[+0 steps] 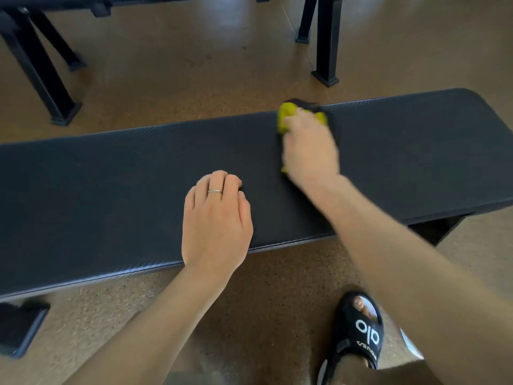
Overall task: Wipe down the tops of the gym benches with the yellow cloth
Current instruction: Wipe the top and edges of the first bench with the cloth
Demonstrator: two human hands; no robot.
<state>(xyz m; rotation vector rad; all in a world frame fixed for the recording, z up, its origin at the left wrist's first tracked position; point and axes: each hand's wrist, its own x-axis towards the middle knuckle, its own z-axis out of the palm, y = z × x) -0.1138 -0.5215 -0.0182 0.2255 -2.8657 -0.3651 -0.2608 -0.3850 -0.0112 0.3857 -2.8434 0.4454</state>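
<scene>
A long black padded gym bench point(111, 173) runs across the view from left to right. My right hand point(309, 151) presses a bunched yellow cloth point(286, 115) onto the bench top, right of centre near the far edge; the hand is motion-blurred and covers most of the cloth. My left hand point(215, 218) rests on the bench top near its front edge, fingers curled under, a ring on one finger, holding nothing.
Black metal legs of another bench point(41, 68) stand on the cork-coloured floor at the back left, and more legs point(326, 43) at the back right. A bench foot point(19, 326) sits at the lower left. My foot in a black slide point(358, 332) stands below the bench.
</scene>
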